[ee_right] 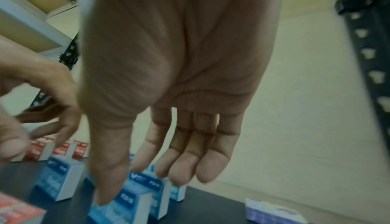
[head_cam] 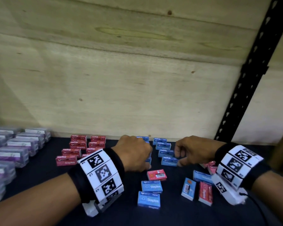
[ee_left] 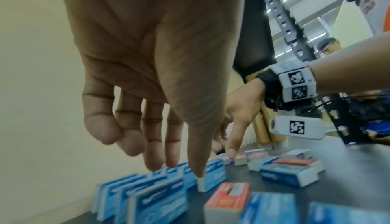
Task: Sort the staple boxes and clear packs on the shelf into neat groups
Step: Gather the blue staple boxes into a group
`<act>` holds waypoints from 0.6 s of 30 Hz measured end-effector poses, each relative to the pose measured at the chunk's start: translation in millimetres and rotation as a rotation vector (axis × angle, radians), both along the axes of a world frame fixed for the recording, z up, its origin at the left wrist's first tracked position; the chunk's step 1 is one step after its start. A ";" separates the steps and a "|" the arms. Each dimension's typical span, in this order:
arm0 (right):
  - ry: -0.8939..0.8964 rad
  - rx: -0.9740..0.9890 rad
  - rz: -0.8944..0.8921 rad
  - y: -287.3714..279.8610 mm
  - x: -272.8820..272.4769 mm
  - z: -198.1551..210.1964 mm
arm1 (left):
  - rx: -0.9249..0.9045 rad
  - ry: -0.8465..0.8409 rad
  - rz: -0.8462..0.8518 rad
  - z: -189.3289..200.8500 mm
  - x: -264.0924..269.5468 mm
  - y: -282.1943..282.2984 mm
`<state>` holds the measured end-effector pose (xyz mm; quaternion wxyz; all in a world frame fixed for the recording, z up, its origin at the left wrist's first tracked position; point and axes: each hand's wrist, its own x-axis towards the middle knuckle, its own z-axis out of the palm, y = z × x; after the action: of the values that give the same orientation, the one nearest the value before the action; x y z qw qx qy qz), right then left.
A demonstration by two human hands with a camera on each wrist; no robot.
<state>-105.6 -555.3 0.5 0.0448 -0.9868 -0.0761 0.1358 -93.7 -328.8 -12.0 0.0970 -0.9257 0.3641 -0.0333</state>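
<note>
Two columns of red staple boxes stand at the back of the dark shelf, with two columns of blue staple boxes to their right. My left hand reaches down over the left blue column; its thumb tip touches one box end and its straight fingers touch the boxes behind. Over the right blue column is my right hand, thumb on the front box and fingers on those further back. Stacked clear packs fill the far left. Neither hand lifts anything.
Loose boxes lie scattered at the front: a red one, two blue ones, and a mixed cluster under my right wrist. A plywood wall closes the back. A black slotted upright stands at the right.
</note>
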 end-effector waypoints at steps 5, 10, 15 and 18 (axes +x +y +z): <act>0.137 -0.036 -0.080 -11.3 -29.9 10.1 | 0.098 0.067 -0.044 2.8 -17.2 -24.9; 0.203 -0.074 -0.151 -19.0 -55.3 7.2 | 0.158 0.109 -0.003 0.5 -14.0 -41.3; 0.219 -0.175 -0.169 -19.4 -73.5 1.3 | 0.168 0.119 0.009 -3.3 -14.3 -51.6; 0.204 -0.186 -0.176 -17.2 -80.4 -1.4 | 0.171 0.141 0.004 -3.7 -15.7 -54.4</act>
<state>-186.0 -572.5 -0.9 -0.0273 -0.9707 0.0287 0.2371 -109.4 -383.3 -15.7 0.1498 -0.9148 0.3697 0.0632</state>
